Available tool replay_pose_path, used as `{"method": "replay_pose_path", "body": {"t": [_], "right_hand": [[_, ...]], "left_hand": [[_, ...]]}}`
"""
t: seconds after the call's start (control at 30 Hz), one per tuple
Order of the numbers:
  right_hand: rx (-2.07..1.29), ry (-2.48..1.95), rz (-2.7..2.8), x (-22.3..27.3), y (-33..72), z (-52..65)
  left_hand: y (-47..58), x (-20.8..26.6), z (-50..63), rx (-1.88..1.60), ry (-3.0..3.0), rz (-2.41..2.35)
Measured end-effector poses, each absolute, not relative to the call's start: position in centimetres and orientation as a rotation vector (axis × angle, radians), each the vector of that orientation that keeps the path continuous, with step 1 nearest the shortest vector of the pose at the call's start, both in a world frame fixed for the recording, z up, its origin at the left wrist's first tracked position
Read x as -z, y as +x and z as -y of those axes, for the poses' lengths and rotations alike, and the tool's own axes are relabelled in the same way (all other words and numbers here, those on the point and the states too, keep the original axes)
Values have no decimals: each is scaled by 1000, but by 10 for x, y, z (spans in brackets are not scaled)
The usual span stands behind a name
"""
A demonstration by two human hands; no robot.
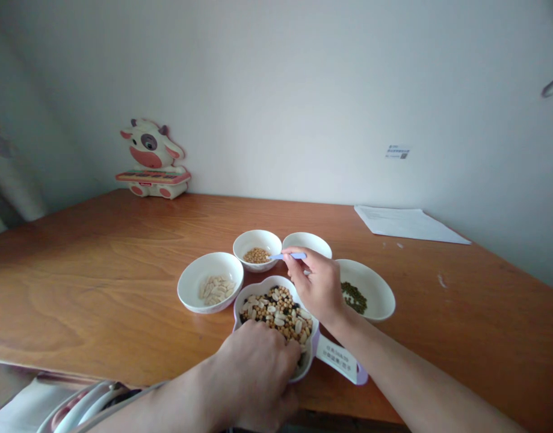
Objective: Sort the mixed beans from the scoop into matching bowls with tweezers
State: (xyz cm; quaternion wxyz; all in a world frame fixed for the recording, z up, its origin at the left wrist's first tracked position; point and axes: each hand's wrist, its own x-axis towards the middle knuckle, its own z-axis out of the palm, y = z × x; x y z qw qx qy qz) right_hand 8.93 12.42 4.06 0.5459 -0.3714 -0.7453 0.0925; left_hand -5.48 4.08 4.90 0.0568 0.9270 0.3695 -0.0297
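Note:
My right hand [316, 282] is closed in a pinch around lilac tweezers [295, 255]. Their tip reaches left to the rim of a white bowl [258, 236] holding small golden beans [257, 255]. Below it, a white and lilac scalloped pan with a labelled handle [339, 359] holds a mix of pale beans, black beans and peanuts or flat seeds [278, 310]. My left hand [253, 367] lies over the pan's near side, its fingers curled over the rim and its thumb outside; the fingertips are partly hidden.
At left a white bowl [186, 285] holds pale flat seeds [216, 289]. Another white bowl [307, 239] sits behind my right hand, its inside mostly hidden. On the right a bowl [379, 294] contains green beans [354, 296]. Farther back are a cow toy keyboard [153, 175] and papers [407, 222].

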Motion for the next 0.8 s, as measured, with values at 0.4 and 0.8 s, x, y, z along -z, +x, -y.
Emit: {"method": "replay_pose_path", "body": {"t": [0.4,0.8], "right_hand": [[-191,-797,1913,-47,92,-113],[-150,-932,2227,-41,90,-116]], "left_hand": [[-54,-50,-43,99,2791,-1135],[-55,-50,-43,134,2792,-1131]]}}
